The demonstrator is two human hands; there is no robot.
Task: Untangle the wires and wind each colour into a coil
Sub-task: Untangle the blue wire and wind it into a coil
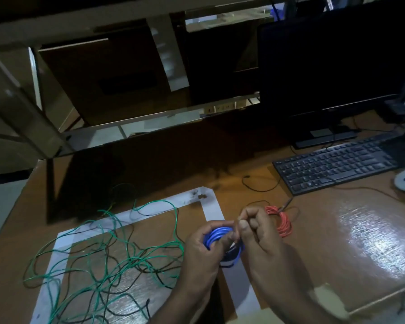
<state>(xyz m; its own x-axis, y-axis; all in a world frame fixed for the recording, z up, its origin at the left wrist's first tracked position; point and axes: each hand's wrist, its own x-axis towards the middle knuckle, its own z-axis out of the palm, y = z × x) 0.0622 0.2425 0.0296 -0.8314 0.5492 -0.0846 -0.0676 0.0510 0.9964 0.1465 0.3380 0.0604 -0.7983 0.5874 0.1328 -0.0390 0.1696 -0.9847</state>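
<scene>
A round coil of glossy blue plastic-coated wire [216, 238] is gripped at its left rim by the left hand [200, 251], while the right hand [255, 232] pinches its loose end at the top. Just behind the right hand, a finished red wire coil [282, 222] lies flat on the shiny brown wooden desk [337, 242]. To the left, thin green wire [117, 260] and black wire [136, 307] sprawl tangled within a white tape outline [212, 210].

Glossy wooden desk [360, 242]
</scene>
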